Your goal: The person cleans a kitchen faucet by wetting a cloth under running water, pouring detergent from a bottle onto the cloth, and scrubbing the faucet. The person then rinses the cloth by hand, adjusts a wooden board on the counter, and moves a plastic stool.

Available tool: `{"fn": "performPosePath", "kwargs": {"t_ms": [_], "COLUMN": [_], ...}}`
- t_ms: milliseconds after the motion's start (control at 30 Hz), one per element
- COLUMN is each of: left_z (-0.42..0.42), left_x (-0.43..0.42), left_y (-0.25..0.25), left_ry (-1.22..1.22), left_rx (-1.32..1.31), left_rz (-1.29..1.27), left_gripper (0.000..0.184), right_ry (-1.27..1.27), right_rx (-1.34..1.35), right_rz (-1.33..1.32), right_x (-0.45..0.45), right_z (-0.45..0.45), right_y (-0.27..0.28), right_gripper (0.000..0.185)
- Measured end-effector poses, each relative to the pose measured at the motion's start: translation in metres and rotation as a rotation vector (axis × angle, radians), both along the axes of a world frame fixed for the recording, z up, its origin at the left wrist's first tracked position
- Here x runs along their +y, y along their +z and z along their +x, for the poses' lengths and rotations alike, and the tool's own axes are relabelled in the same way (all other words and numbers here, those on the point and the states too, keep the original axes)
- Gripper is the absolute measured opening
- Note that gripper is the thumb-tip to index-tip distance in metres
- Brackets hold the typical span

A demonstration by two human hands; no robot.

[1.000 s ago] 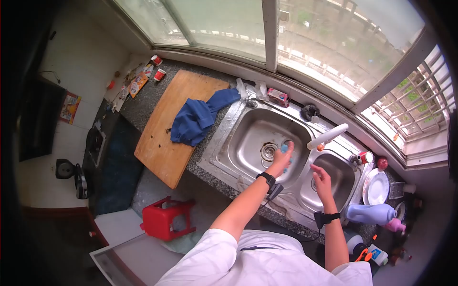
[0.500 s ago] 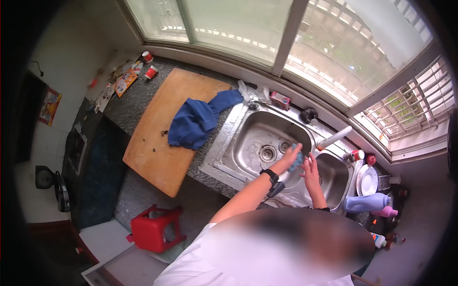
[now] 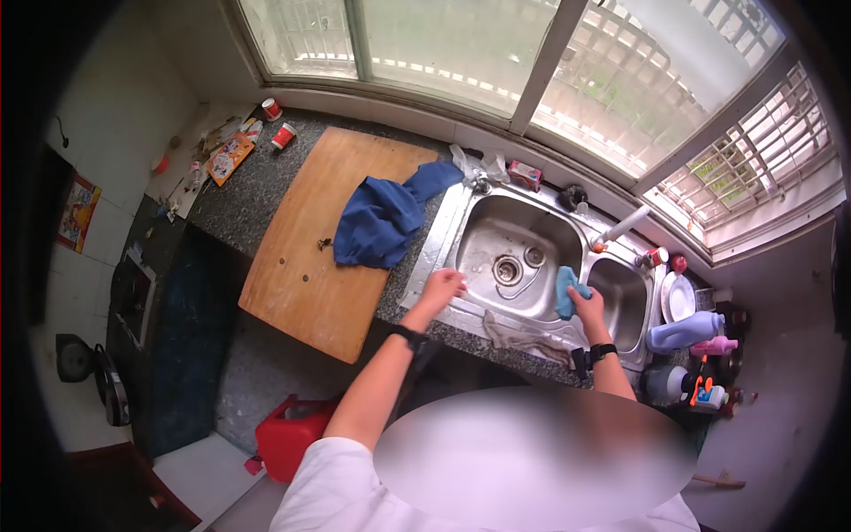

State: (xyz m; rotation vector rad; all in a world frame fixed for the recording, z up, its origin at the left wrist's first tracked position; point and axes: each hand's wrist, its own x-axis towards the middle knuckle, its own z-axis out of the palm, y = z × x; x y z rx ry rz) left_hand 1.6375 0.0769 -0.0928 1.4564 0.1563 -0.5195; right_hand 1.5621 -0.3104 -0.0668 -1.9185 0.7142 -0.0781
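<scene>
At the left rim of the metal sink, my left hand is loosely bent with its fingers slightly apart, and nothing shows in it. My right hand grips a blue cloth above the divider between the two basins. The large basin has a round drain. A white faucet stands behind the divider. Along the sink's front edge lies a wet, greyish rag. To the left, a dark blue garment rests on a wooden board.
Right of the sink are a white plate, a lavender bottle and several other bottles. Red-and-white cups and an orange packet sit at the back left. A red stool is on the floor. Windows line the back.
My left hand has let go of the blue cloth and moved left to the sink's rim. The cloth is now in my right hand, above the divider.
</scene>
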Motion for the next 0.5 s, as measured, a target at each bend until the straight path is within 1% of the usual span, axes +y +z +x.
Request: {"fn": "performPosePath", "kwargs": {"t_ms": [33, 67, 133, 167, 200, 233, 300, 367, 400, 433, 500], "left_z": [-0.010, -0.021, -0.048, -0.066, -0.088, -0.111, -0.157, -0.191, -0.202, -0.203, -0.194], "left_x": [0.033, 0.066, 0.136, 0.169, 0.201, 0.229, 0.268, 0.295, 0.305, 0.312, 0.301], "left_y": [0.002, 0.001, -0.007, -0.020, -0.028, -0.033, -0.030, -0.068, -0.088, -0.100, -0.062], "left_ry": [0.084, 0.143, 0.288, 0.368, 0.463, 0.558, 0.656, 0.773, 0.775, 0.770, 0.858], "left_rx": [-0.008, -0.031, -0.075, -0.088, -0.095, -0.100, 0.021, 0.086, 0.209, 0.324, 0.425], "left_rz": [0.008, 0.062, 0.210, 0.297, 0.461, 0.620, 0.989, 0.999, 0.796, 0.591, -0.007], "left_gripper": [0.024, 0.024, 0.028, 0.031, 0.036, 0.041, 0.048, 0.061, 0.066, 0.070, 0.061], "right_ry": [-0.011, -0.027, -0.104, -0.172, -0.174, -0.143, -0.122, -0.012, 0.010, 0.059, 0.143], "right_rx": [-0.016, -0.043, -0.099, -0.096, -0.132, -0.176, -0.174, -0.109, -0.089, -0.073, -0.053], "right_rz": [-0.052, -0.006, 0.080, 0.213, 0.279, 0.284, 0.291, 0.274, 0.213, 0.184, 0.154], "right_x": [-0.013, -0.024, -0.033, -0.033, -0.030, -0.023, -0.001, 0.023, 0.027, 0.044, 0.066], "right_z": [-0.004, -0.009, -0.016, -0.017, -0.020, -0.022, -0.019, -0.014, -0.006, 0.002, 0.022], "right_y": [-0.020, -0.035, -0.058, -0.063, -0.062, -0.056, -0.038, -0.017, -0.026, -0.014, -0.010], "right_gripper": [0.028, 0.031, 0.047, 0.048, 0.048, 0.050, 0.053, 0.045, 0.041, 0.041, 0.041]}}
